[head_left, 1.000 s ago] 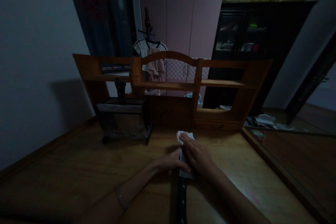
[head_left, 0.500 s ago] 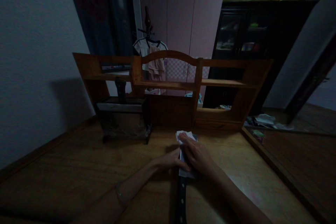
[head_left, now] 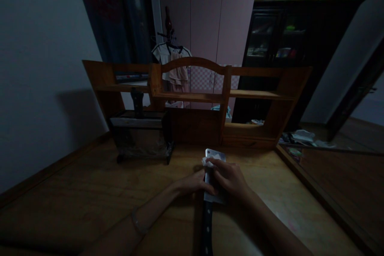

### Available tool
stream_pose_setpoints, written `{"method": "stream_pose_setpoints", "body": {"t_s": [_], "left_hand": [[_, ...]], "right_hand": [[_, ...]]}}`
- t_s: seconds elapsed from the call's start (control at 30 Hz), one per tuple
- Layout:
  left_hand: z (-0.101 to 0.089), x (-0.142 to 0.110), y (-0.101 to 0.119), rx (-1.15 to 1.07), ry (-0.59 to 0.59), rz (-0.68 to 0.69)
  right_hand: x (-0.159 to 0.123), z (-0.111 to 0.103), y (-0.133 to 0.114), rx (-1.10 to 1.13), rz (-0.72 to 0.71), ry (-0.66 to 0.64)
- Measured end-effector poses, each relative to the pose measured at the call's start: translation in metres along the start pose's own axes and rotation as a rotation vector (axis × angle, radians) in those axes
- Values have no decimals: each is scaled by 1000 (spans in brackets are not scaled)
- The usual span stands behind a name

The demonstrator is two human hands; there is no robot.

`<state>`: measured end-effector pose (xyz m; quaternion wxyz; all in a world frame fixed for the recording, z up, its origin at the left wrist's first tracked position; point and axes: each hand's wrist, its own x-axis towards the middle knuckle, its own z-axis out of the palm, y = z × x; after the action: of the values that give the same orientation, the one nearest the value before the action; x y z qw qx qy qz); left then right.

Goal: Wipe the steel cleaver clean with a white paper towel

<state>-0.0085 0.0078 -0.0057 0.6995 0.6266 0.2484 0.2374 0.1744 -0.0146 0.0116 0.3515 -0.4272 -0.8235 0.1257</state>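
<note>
A dim room in a home, shown by hanging clothes (head_left: pixel 178 70), pink wardrobe (head_left: pixel 205 28) and curtain (head_left: pixel 111 20).

Before us the cleaver (head_left: pixel 210 197) runs lengthwise, our left hand (head_left: pixel 195 183) at its left edge, our right hand (head_left: pixel 230 176) across it with the tissue (head_left: pixel 207 162) at the fingertips. On the table (head_left: pixel 135 188), ahead to our left, stands the rack (head_left: pixel 139 140) with a knife (head_left: pixel 137 102) in it; behind come the shelf (head_left: pixel 189 97), then the wardrobe (head_left: pixel 205 28), the cabinet (head_left: pixel 321 36) to its right.
</note>
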Motion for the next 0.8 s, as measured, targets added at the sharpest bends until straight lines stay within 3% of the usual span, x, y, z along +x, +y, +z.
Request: {"method": "stream_pose_setpoints", "body": {"t_s": [0.43, 0.8], "left_hand": [[1, -2, 5, 27, 21, 36], [2, 0, -2, -51, 104, 37]], "right_hand": [[3, 8, 1, -120, -117, -32], [4, 10, 1, -61, -102, -27]]}}
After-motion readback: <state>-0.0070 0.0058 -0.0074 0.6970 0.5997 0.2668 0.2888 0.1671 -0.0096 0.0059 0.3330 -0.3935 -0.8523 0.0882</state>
